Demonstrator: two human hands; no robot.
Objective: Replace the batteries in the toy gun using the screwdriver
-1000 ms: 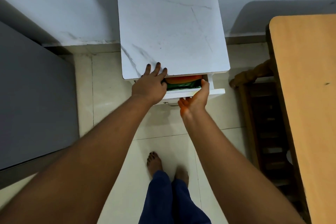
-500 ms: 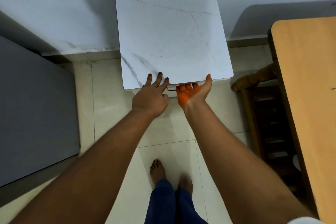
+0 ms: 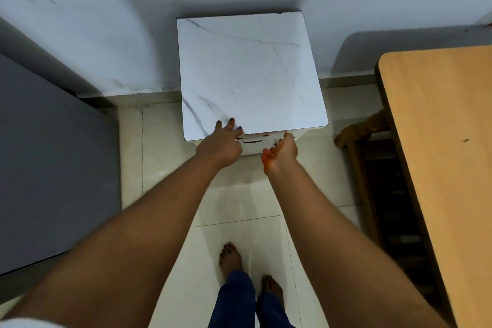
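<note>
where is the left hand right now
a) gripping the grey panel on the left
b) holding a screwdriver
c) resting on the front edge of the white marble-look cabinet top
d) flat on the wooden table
c: the left hand lies with straight fingers on the front edge of the white cabinet top, just above the drawer handle.

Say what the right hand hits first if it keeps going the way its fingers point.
Probably the drawer front of the white cabinet. The right hand sits palm-up just before it, fingers aimed at the panel right of the handle; depth is unclear, it may already touch.
</note>
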